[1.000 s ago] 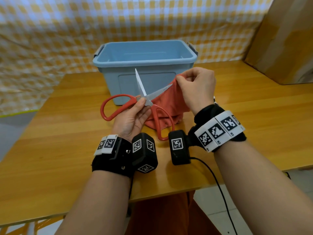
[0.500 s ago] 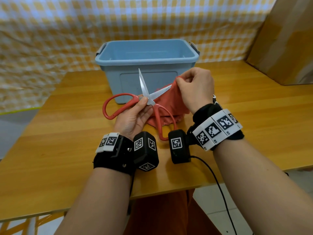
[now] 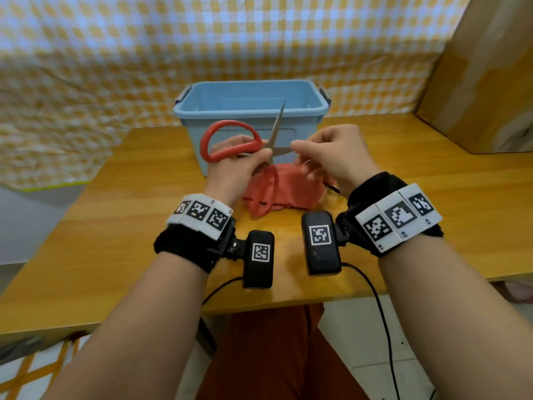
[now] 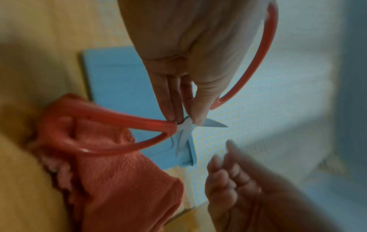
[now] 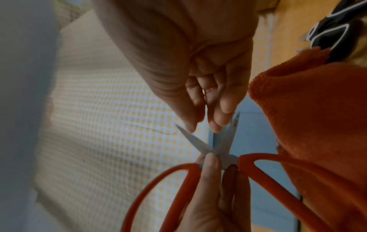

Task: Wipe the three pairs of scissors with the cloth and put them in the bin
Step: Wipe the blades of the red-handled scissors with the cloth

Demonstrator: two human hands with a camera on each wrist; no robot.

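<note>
The left hand [image 3: 239, 168] pinches the red-handled scissors [image 3: 230, 142] at their pivot, blades spread, just in front of the blue bin [image 3: 251, 111]. The right hand [image 3: 334, 157], fingers loosely curled, seems to nip one blade tip. The red cloth [image 3: 291, 189] lies dropped before the bin, so wiping looks finished; next, close the blades and lift them into the bin. I count one pair of scissors, one cloth, one bin.

Left hand [image 3: 236, 168] pinches red scissors [image 3: 230, 142] (blades apart) before the bin [image 3: 251, 111].
</note>
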